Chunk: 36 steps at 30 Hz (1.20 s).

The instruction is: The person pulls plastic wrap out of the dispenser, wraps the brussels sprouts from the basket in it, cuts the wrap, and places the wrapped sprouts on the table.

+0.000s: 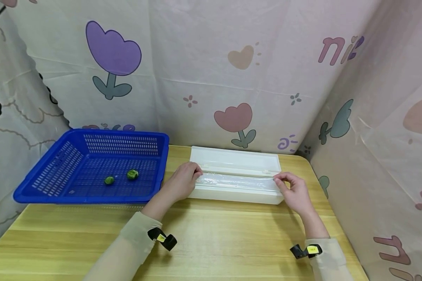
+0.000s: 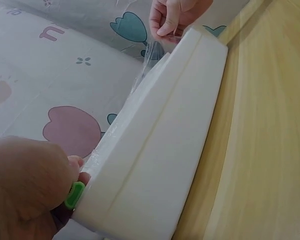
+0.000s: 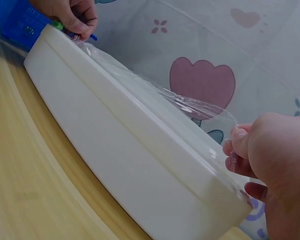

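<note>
Right hand [image 1: 296,193] pinches clear film [image 1: 239,180]; left hand [image 1: 181,182] apparently does too.

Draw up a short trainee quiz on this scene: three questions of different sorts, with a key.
1. What do the left hand and the right hand hold stretched between them?
2. True or false: the lid of the white box is closed.
3. Where are the two round green vegetables? A) in the white box; B) in the blue basket; C) in the right hand.

Key:
1. Clear plastic film.
2. False; it is open.
3. B.
</note>
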Tool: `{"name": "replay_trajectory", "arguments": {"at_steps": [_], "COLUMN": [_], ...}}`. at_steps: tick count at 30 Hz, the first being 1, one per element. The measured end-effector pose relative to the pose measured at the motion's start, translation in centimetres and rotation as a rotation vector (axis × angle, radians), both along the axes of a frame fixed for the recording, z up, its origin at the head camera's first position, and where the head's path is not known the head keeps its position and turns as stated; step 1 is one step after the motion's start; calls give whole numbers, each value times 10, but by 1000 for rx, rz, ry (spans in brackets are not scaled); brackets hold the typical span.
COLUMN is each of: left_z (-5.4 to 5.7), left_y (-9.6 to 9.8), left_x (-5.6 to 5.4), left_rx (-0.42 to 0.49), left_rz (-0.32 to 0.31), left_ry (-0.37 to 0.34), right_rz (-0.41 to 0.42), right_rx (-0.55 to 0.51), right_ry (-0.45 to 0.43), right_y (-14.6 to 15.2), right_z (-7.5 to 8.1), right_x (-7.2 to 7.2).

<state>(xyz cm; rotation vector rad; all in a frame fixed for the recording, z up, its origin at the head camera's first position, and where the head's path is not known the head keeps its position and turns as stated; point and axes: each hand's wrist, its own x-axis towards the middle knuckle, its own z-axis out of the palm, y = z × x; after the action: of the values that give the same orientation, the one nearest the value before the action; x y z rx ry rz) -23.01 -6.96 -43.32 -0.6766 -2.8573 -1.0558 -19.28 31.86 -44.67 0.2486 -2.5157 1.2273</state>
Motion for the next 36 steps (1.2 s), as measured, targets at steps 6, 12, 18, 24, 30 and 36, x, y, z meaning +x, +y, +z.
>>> {"name": "replay_trajectory", "arguments": {"at_steps": [6, 12, 18, 24, 30, 36], "left_z": [3, 5, 5, 3, 5, 4], "left_y": [0, 2, 3, 1, 0, 0], "left_x": [0, -1, 1, 3, 4, 4], "left_rx": [15, 10, -19, 12, 90, 149], "left_rz": [-29, -22, 14, 25, 15, 24], "left_ry": [-41, -43, -53, -37, -1, 6], "right_rz": [13, 25, 55, 57, 49, 58], "right_rx": [-40, -60, -85, -104, -128, -163], "right_ry": [-6, -12, -2, -10, -17, -25], "right_y": [1, 1, 2, 3, 3, 2], "right_z": [1, 0, -1, -2, 0, 3], "right_x": [1, 1, -1, -1, 0, 1]}}
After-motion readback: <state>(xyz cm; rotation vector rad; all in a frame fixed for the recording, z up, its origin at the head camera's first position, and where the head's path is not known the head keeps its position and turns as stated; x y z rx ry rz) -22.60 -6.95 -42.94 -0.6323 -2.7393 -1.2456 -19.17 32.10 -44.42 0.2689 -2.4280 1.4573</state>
